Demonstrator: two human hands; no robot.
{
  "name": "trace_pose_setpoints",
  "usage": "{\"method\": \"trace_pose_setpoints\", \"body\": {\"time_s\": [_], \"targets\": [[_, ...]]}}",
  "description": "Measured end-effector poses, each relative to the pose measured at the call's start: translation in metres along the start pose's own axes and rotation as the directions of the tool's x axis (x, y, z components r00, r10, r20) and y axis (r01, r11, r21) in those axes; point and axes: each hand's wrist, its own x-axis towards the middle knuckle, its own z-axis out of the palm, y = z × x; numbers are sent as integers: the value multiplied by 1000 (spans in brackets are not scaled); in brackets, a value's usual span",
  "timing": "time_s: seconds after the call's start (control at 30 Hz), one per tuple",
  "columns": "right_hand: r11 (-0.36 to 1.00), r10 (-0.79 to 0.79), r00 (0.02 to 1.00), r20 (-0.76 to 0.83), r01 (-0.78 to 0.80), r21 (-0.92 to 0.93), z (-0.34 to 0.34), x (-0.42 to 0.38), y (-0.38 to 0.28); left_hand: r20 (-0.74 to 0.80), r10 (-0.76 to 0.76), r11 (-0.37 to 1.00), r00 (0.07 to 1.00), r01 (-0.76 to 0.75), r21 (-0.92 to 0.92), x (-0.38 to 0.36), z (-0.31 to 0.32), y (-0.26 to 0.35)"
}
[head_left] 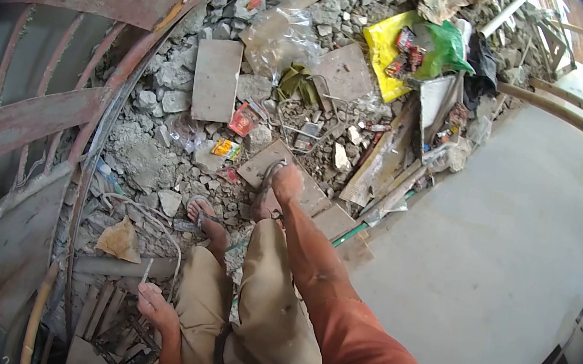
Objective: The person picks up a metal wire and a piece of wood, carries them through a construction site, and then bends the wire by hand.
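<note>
At the lower left, my left hand (pixel 156 306) has its fingers closed on a thin pale stick (pixel 147 270), which points up and away from me. My right arm reaches forward past my knee. The right hand (pixel 287 184) looks closed in a fist above my sandalled right foot (pixel 266 195); I cannot tell what, if anything, is inside it. Beneath that foot and hand lies a flat brownish tile (pixel 311 198). The other foot (pixel 208 219), also in a sandal, rests on the rubble to its left.
Broken concrete rubble (pixel 135 153) covers the ground, with a grey tile (pixel 216 80), a yellow plastic bag (pixel 388 54) and red wrappers (pixel 244 119). A rusty metal frame (pixel 104 111) stands on the left. A large grey board (pixel 476 245) fills the right side. Wooden strips (pixel 384 158) lie beside it.
</note>
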Motion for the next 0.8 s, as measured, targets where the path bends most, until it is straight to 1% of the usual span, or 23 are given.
{"method": "trace_pose_setpoints", "body": {"time_s": [0.03,0.07,0.1,0.13,0.17,0.23,0.3,0.33,0.37,0.4,0.43,0.47,0.5,0.53,0.57,0.6,0.63,0.67,0.7,0.73,0.77,0.8], "targets": [[999,30,1000,0,-30,29,-21,-12,-7,26,33,999,999,-34,40,-3,-7,0],[999,21,999,-26,-20,37,-35,-19,-5,5,83,993,997,-83,88,-10,-11,-4],[999,-20,998,-63,23,48,-44,-29,6,2,99,993,995,-99,65,-15,-19,-6],[996,-60,993,-99,65,55,-54,-28,14,30,86,990,996,-89,106,-21,-26,-9],[996,-62,991,-117,70,61,-63,-22,16,60,70,985,996,-79,157,-24,-30,-11],[975,-20,928,-372,100,197,-70,-13,29,72,47,984,996,-58,167,-29,-34,-11],[904,-169,847,-505,337,263,-77,20,45,59,122,980,991,-130,150,-30,-40,-12],[887,-190,867,-461,353,299,-92,31,44,85,51,980,995,-66,188,-30,-43,-2],[787,-242,907,-345,391,478,-114,37,40,133,18,982,991,-43,184,-26,-46,-1],[786,-170,938,-303,314,532,-124,48,40,183,82,987,980,-105,119,-22,-48,5],[783,-97,960,-263,237,575,-133,52,41,234,59,994,970,-78,72,-20,-49,23],[924,-69,919,-389,206,322,-145,43,36,284,41,998,958,-50,24,-18,-52,44],[991,-82,853,-516,126,51,-164,32,26,333,36,999,942,-33,-15,-15,-55,63],[976,-122,855,-505,196,95,-179,19,18,371,34,998,928,-12,-61,-13,-59,85],[954,-168,859,-484,265,138,-189,1,9,468,-48,968,882,156,-195,-13,-66,114],[865,-293,835,-465,439,243,-201,-21,-3,570,-110,894,814,332,-302,-18,-76,143],[766,-402,849,-343,517,381,-212,-39,-16,650,-64,839,757,394,-376,-23,-88,168],[704,-471,834,-288,552,447,-226,-64,-39,719,15,776,695,445,-446,-22,-100,191],[649,-530,817,-227,564,510,-239,-101,-51,702,12,778,713,434,-454,-27,-122,205],[574,-531,838,-127,466,674,-256,-139,-67,799,51,714,599,537,-449,-29,-134,220],[486,-548,836,-37,354,799,-279,-172,-89,875,124,648,468,630,-429,-28,-140,238],[438,-610,790,57,276,856,-306,-207,-105,871,147,641,469,625,-445,-33,-151,251]]}}
